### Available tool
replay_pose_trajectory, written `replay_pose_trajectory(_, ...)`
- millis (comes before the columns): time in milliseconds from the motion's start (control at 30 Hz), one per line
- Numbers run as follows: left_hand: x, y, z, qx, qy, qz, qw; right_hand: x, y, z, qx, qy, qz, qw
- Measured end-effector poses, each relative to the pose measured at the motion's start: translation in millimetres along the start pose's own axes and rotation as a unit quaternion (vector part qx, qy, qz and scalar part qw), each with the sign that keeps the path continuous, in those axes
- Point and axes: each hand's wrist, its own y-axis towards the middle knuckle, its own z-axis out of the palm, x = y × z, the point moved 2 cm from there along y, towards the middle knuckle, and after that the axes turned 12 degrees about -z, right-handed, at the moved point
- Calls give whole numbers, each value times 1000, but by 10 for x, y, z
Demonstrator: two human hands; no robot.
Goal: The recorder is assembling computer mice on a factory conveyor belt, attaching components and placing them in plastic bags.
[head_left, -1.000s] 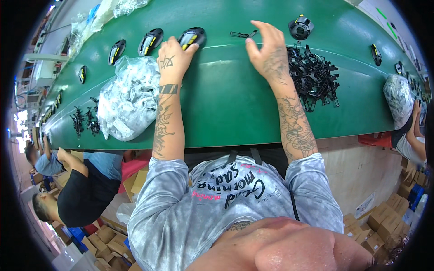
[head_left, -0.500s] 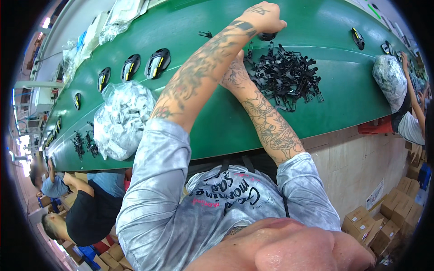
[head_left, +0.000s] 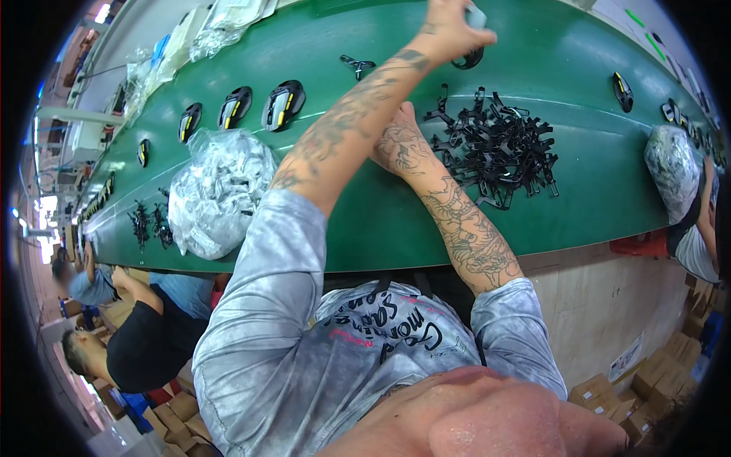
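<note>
Stretched far across the green table, my left hand is closed around a small pale, whitish piece that shows only in part. Just below its thumb lies a black rounded part. My left forearm crosses over my right hand, whose fingers are mostly hidden behind it, so what it holds cannot be made out. Right of that hand is a heap of black plastic brackets. A few loose black brackets lie beyond my left forearm.
Black, silver and yellow oval parts stand in a row at left, behind a clear bag of wrapped pieces. Another filled bag and a single oval part are at right. Co-workers sit along both sides; cardboard boxes stand below right.
My left hand has turned, so its thumb and the pale piece now show. More of the black rounded part is visible below it. The whole view has shifted slightly.
</note>
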Motion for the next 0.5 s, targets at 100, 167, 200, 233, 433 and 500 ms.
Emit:
replay_pose_trajectory(100,420,-255,-792,20,-480,-184,858,140,111,-128,28,132,124,983)
replay_pose_trajectory(167,570,-708,-1123,50,-592,-155,790,46,49,-192,-33,206,199,957)
replay_pose_trajectory(200,660,-989,-1266,-3,-600,-199,775,20,49,-217,-97,281,259,919)
replay_pose_trajectory(233,805,-1266,-1338,-59,-605,-241,757,-11,59,-230,-116,281,271,913)
replay_pose_trajectory(433,1109,-2085,-1196,-40,-626,-332,705,-166,14,-374,-240,252,342,873)
replay_pose_trajectory(500,1063,-2032,-1190,-31,-597,-342,725,-128,37,-442,-295,243,327,865)
